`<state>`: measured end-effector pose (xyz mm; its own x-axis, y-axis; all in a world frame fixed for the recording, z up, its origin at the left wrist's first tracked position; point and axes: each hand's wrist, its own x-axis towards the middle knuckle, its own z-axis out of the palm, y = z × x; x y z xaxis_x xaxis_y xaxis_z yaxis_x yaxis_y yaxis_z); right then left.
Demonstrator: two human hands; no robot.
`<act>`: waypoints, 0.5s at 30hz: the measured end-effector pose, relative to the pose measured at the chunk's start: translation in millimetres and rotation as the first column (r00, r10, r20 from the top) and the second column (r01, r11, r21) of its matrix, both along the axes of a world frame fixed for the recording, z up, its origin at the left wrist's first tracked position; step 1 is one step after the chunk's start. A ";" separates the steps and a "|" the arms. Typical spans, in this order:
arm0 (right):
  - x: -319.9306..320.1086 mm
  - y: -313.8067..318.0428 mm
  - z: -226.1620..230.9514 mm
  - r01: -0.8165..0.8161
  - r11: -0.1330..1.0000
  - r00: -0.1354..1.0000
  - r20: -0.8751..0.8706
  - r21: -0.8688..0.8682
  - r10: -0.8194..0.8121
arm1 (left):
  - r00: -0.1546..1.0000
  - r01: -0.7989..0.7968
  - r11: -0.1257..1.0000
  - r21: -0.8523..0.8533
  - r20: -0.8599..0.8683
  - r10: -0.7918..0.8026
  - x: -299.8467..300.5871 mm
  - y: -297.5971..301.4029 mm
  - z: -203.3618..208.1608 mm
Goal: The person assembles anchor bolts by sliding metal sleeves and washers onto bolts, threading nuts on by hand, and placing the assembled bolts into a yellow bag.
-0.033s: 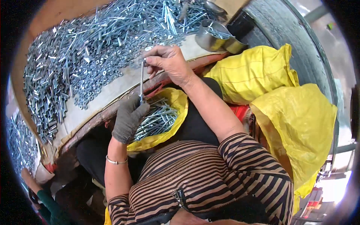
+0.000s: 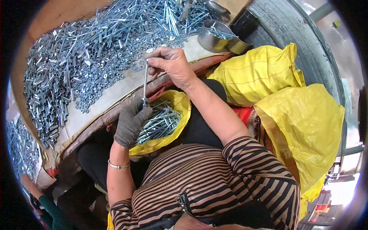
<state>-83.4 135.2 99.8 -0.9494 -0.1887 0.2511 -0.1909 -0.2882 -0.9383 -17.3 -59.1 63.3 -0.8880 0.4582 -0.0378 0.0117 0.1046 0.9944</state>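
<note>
My left hand (image 2: 131,122), in a grey knit glove, grips the lower end of a long metal bolt (image 2: 145,82) that stands nearly upright. My bare right hand (image 2: 172,66) pinches the bolt's upper end between thumb and fingers; what else may be in that pinch is too small to tell. Below my hands an open yellow sack (image 2: 185,119) holds many similar long bolts (image 2: 163,120). Ahead, on the worktable (image 2: 111,93), lies a wide heap of loose hardware: short metal sleeves (image 2: 46,103), nuts and washers (image 2: 96,78), and long rods (image 2: 130,19).
At the far right of the table stand a metal can (image 2: 211,40) with small parts and a metal scoop (image 2: 217,7). A full yellow sack (image 2: 260,74) and a slack yellow sack (image 2: 306,122) lie to my right. Another person's arm (image 2: 34,189) shows at lower left.
</note>
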 end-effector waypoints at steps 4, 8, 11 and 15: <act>7.6 7.6 -1.9 -0.042 0.998 0.998 -0.037 0.051 0.044 | 0.999 0.005 0.998 -0.068 0.047 -0.002 5.5 7.2 6.1; 8.6 9.1 -10.1 -0.041 0.997 0.996 -0.072 0.072 0.046 | 0.985 -0.022 0.999 -0.036 0.168 0.028 10.5 4.5 9.3; 9.3 5.5 -15.2 0.209 0.907 0.874 -0.486 0.365 -0.006 | 0.986 -0.136 0.980 -0.142 -0.118 0.119 8.5 7.1 5.1; 9.0 11.4 -15.8 0.440 0.788 0.678 -0.735 0.431 0.024 | 0.879 -0.329 0.869 -0.370 -0.455 0.140 2.0 10.9 -0.9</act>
